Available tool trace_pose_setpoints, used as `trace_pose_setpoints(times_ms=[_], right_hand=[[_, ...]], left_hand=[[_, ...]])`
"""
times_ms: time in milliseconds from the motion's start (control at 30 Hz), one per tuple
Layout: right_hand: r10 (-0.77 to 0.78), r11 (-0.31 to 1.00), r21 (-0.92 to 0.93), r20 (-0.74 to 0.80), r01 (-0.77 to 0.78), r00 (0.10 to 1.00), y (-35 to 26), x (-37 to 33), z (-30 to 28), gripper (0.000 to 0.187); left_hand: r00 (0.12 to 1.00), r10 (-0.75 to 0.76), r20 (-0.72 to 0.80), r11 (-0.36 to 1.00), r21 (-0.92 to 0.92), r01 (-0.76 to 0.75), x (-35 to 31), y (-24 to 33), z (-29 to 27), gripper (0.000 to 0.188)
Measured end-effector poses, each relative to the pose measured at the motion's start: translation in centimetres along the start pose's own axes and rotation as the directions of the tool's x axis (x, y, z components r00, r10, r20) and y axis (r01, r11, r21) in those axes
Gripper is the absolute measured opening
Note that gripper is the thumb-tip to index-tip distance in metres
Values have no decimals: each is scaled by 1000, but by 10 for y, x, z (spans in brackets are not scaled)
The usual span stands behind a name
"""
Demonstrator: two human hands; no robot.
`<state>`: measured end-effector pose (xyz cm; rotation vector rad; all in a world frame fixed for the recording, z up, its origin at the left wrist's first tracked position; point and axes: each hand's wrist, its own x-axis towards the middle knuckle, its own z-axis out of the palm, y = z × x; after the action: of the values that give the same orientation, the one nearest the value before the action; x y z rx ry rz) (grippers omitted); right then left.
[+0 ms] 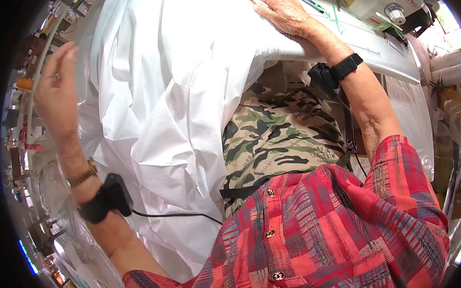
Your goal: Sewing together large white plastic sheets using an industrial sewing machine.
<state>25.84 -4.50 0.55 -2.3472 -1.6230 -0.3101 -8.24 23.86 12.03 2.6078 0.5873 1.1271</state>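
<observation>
A large white cloth (pixel 151 127) spreads over the table and hangs in deep folds down across my left side. My left hand (pixel 58 95) is raised at the cloth's left edge, slightly blurred, its fingers stretched and holding nothing visible. My right hand (pixel 282 12) lies palm down at the top, on the white surface by the sewing machine (pixel 384 3). Its fingers reach left, and nothing shows in its grasp. Overexposure hides where cloth ends and tabletop begins there.
A dark slim tool (pixel 306 0) and green thread (pixel 335 18) lie between my right hand and the machine. The table's rounded front edge (pixel 393 65) runs on the right. Rolls of clear wrap (pixel 451 70) stand far right; cluttered shelves (pixel 23 118) line the left.
</observation>
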Motion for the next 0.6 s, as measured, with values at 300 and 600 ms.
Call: trace_pose_setpoints(times_ms=[300, 600], right_hand=[[-36, 981, 187, -64, 47, 997, -25, -11, -37, 29], [-93, 993, 69, -88, 99, 992, 27, -18, -7, 35]], left_hand=[[995, -97, 6, 973, 212, 94, 11, -123, 66, 55], [957, -236, 171, 971, 80, 225, 11, -127, 135, 63]])
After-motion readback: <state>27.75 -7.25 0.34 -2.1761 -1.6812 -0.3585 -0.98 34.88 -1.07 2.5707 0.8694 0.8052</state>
